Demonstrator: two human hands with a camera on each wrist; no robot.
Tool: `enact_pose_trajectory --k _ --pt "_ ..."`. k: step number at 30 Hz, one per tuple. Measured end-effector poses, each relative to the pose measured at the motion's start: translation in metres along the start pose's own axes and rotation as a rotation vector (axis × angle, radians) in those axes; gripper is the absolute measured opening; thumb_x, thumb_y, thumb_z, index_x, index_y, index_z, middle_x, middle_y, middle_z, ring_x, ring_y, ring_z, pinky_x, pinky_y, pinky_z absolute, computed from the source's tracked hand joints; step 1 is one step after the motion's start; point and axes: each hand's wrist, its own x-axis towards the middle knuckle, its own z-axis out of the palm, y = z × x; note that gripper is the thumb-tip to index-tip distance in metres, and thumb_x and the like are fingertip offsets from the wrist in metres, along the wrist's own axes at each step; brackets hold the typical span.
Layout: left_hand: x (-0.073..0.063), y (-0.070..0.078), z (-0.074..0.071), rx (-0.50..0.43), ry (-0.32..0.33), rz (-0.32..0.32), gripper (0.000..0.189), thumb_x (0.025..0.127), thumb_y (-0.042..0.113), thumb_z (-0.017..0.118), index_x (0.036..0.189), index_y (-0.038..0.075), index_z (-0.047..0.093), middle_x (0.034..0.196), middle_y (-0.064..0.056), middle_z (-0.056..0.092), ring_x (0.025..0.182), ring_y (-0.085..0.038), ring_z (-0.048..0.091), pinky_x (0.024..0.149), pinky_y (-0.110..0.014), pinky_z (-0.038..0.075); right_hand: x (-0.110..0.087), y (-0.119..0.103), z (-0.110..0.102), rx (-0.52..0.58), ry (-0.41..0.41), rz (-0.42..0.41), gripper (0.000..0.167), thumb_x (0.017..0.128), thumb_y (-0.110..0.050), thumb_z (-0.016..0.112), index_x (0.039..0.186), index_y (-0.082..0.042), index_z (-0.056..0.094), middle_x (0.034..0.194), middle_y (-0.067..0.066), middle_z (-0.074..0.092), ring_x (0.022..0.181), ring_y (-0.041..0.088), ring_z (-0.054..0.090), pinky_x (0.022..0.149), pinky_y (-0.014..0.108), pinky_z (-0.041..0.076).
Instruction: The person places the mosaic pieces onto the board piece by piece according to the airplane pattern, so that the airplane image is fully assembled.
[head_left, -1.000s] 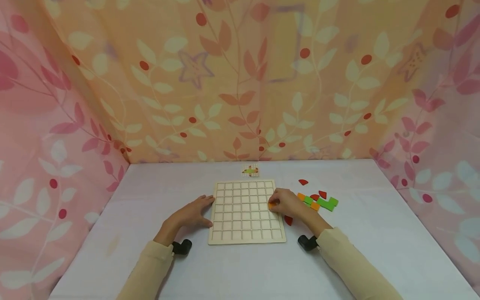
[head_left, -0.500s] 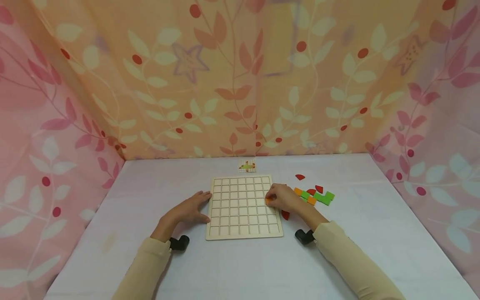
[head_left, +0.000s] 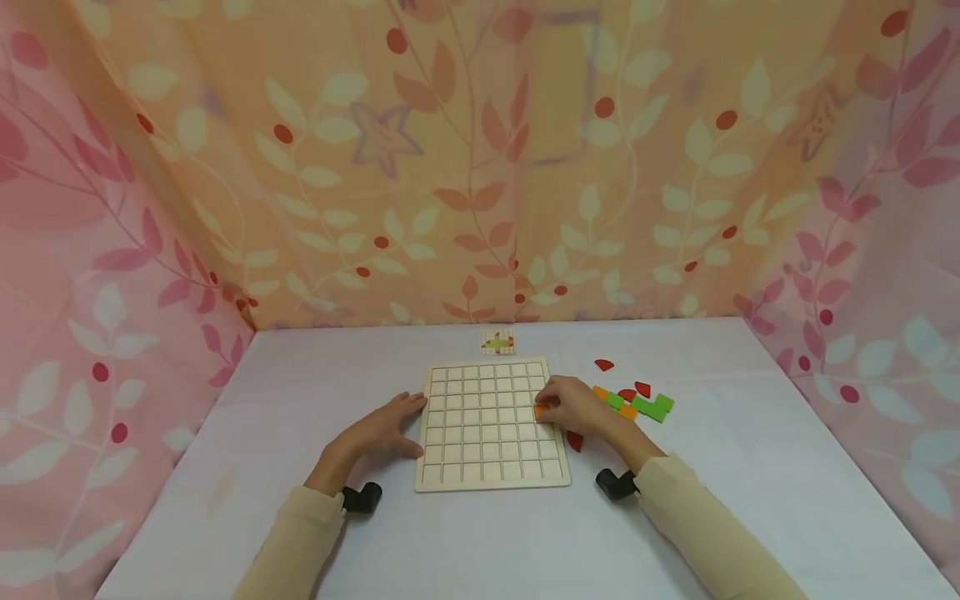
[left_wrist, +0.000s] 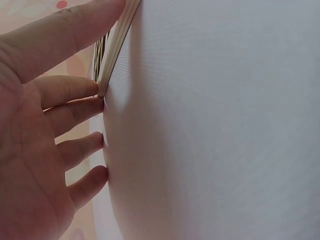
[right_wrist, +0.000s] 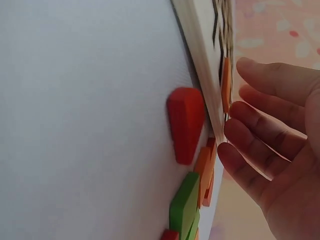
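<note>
A pale wooden grid board lies flat in the middle of the table. My left hand rests beside its left edge, thumb and fingers spread; in the left wrist view the fingertips are right at the board's edge. On the board's right column sits a square orange tile, partly covered by my right hand in the head view. The right fingers are gently bent and apart, with thumb and fingertips right at the tile. A red rounded piece lies on the table beside the board, below the right hand.
Right of the board lie several loose pieces, among them a green piece, an orange tile and a red quarter-round piece. A small pattern card lies behind the board. Flowered curtains enclose the white table.
The head view shifts slightly up and down. Both hands stay in nearly the same places, the right one at the orange tile on the board's right column.
</note>
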Motion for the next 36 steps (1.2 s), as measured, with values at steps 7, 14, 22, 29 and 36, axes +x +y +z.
enact_pose_trajectory --k 7,14,22,29,36 --pt "-0.001 0.000 0.000 0.019 0.003 0.021 0.089 0.076 0.022 0.083 0.150 0.007 0.037 0.160 -0.010 0.030 0.151 -0.036 0.015 0.119 -0.057 0.019 -0.004 0.011 -0.008 0.049 0.066 -0.047 0.027 0.083 -0.022 0.077 0.105 -0.006 0.074 0.094 -0.001 0.066 0.082 0.011 0.056 0.072 0.024 0.049" --pt "-0.003 0.000 0.001 0.027 0.011 0.031 0.089 0.076 0.021 0.083 0.150 0.005 0.036 0.160 -0.011 0.030 0.151 -0.037 0.015 0.119 -0.058 0.019 -0.007 0.021 -0.017 0.075 0.090 -0.025 0.026 0.085 -0.016 0.074 0.108 -0.005 0.073 0.094 0.001 0.067 0.083 0.015 0.056 0.071 0.025 0.050" --pt "-0.002 -0.001 0.001 0.028 0.018 0.041 0.089 0.075 0.021 0.083 0.149 0.004 0.037 0.159 -0.012 0.030 0.151 -0.037 0.016 0.119 -0.057 0.020 -0.009 0.033 -0.026 0.055 0.133 -0.026 0.028 0.086 -0.015 0.072 0.110 -0.002 0.072 0.095 0.004 0.067 0.085 0.017 0.059 0.072 0.027 0.052" --pt "-0.003 -0.001 0.002 0.022 0.021 0.042 0.089 0.074 0.021 0.084 0.149 0.005 0.038 0.159 -0.012 0.031 0.151 -0.037 0.016 0.119 -0.057 0.020 -0.006 0.043 -0.040 0.039 0.150 0.013 0.031 0.088 -0.017 0.070 0.115 -0.001 0.070 0.104 0.011 0.067 0.092 0.024 0.058 0.081 0.038 0.054" --pt "-0.002 -0.001 0.002 0.042 0.026 0.056 0.089 0.075 0.022 0.084 0.149 0.004 0.038 0.159 -0.013 0.031 0.150 -0.038 0.017 0.119 -0.056 0.021 -0.001 0.060 -0.052 0.008 0.188 0.045 0.032 0.088 -0.015 0.069 0.116 0.001 0.069 0.106 0.015 0.065 0.093 0.027 0.055 0.087 0.044 0.051"
